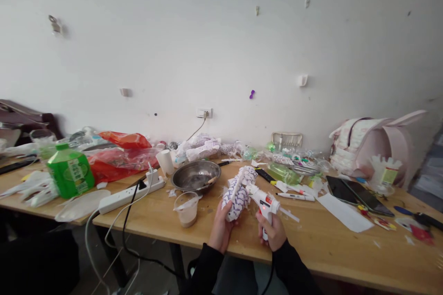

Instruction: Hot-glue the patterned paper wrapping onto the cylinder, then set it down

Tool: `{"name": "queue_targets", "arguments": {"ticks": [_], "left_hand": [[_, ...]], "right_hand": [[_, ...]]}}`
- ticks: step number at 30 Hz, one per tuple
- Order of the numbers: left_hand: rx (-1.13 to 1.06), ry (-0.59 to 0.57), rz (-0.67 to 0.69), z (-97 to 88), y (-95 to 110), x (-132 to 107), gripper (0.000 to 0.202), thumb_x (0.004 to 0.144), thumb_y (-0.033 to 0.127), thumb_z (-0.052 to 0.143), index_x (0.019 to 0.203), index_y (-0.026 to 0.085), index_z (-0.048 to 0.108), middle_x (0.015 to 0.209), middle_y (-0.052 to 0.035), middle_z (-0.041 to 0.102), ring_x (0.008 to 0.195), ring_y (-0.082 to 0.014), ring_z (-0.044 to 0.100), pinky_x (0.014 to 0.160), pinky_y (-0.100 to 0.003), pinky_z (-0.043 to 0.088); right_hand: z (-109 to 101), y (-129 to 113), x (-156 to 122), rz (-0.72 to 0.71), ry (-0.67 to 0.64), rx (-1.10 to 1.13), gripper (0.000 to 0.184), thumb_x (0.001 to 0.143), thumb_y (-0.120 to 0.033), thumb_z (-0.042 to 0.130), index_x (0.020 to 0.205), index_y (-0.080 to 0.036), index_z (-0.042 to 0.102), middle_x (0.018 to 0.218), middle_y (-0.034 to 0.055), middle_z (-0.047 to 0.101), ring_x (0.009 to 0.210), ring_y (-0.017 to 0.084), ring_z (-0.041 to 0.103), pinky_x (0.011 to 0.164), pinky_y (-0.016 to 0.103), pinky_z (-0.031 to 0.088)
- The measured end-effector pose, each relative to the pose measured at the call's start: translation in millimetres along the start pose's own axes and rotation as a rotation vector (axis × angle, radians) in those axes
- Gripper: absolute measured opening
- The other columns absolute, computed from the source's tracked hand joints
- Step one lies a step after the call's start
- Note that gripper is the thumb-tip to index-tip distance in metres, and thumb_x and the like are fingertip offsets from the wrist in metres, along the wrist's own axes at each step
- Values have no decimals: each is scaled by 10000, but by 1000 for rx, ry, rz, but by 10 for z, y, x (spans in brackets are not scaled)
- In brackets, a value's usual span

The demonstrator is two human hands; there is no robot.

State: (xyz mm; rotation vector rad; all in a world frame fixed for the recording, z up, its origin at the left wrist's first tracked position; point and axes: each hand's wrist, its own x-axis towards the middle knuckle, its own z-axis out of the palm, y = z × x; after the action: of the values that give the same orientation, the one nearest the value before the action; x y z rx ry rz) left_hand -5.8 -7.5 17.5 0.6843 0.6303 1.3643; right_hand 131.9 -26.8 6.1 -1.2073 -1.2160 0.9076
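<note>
Left hand (220, 228) clamps the patterned bundle (237, 200); right hand (275, 232) grips the glue gun (266, 203), whose nozzle, just left of that hand, probably needs steadying.

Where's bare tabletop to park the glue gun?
Widest bare stretch of table: front edge right of the right hand, below the white paper. Smaller patch between power strip and plastic cup. Crowded: back edge, and around the steel bowl.

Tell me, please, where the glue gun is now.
In the head view, the glue gun sits in the right hand, right of centre above the table, nozzle at the patterned bundle held by the left hand.
</note>
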Motion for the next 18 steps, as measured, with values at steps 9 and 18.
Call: {"name": "queue_targets", "arguments": {"ticks": [9, 18], "left_hand": [[-33, 19, 14, 16, 1, -2, 418, 697, 341, 637, 1064, 175, 528, 798, -20, 610, 575, -105, 503, 455, -199, 328], [-49, 45, -11, 5, -18, 23, 441, 677, 339, 654, 1057, 153, 528, 807, -30, 616, 582, -108, 503, 458, -206, 332]], "right_hand": [[-13, 31, 1, 19, -23, -25, 415, 678, -590, 482, 660, -176, 507, 324, -50, 436, 240, 83, 384, 245, 164, 211], [-24, -40, -20, 11, -88, -30, 410, 681, -591, 474, 690, -182, 473, 329, -59, 424, 255, 86, 387, 250, 175, 229]]}}
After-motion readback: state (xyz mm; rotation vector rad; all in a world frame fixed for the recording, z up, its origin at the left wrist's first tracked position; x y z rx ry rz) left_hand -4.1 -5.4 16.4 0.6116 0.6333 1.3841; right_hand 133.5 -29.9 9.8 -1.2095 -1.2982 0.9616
